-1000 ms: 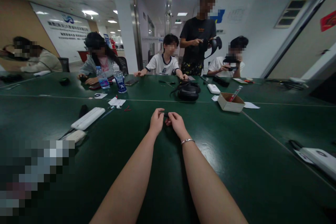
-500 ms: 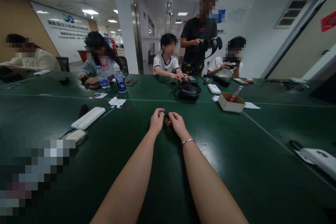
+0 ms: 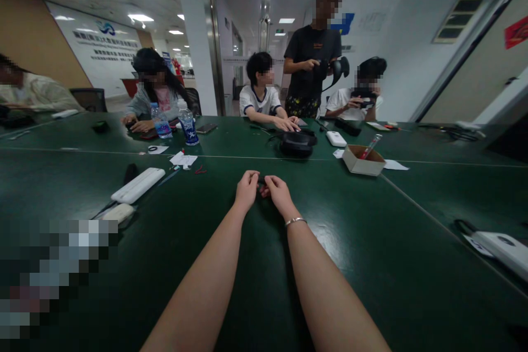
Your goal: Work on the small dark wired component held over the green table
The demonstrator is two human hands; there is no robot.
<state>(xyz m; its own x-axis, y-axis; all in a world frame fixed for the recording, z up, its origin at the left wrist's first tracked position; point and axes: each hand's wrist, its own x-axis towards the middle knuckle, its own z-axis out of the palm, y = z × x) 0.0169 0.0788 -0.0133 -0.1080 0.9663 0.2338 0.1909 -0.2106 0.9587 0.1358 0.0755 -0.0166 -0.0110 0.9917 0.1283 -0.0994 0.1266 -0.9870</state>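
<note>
My left hand (image 3: 246, 189) and my right hand (image 3: 277, 192) are close together over the green table (image 3: 264, 264), both with fingers closed. Between their fingertips is a small dark object (image 3: 261, 180), pinched from both sides and mostly covered by the fingers. Its kind is too small to make out. A silver bangle (image 3: 296, 221) circles my right wrist. Straight beyond my hands lies a black headset (image 3: 297, 144), touching neither of them.
White power banks (image 3: 138, 186) lie on the left, and a white device (image 3: 505, 250) on the right. A small cardboard box (image 3: 363, 162) holds a clear tube. Two water bottles (image 3: 188, 126) stand far left. Several people sit or stand across the table.
My hands stay nearly still, and less of the dark object shows between the fingertips. The seated person opposite has turned their head; the person at far left has leaned further left.
</note>
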